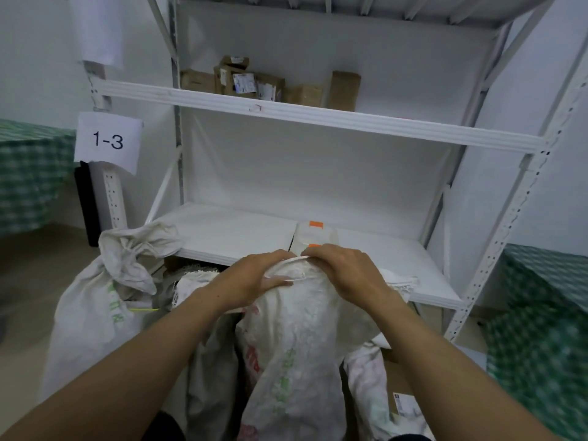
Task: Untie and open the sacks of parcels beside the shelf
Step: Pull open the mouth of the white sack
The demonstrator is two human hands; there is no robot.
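Note:
A white woven sack with red and green print stands upright in front of me, below the shelf. My left hand grips its bunched neck from the left. My right hand curls over the top of the neck from the right, fingers on a white tie strip that runs between both hands. A second white sack stands at the left, its neck still knotted. A third sack, slumped, lies low at the right.
The white metal shelf holds several cardboard parcels on its upper board and a white box with orange tape on the lower board. A paper label reading 1-3 hangs on the left post. Green checked cloth covers surfaces at both sides.

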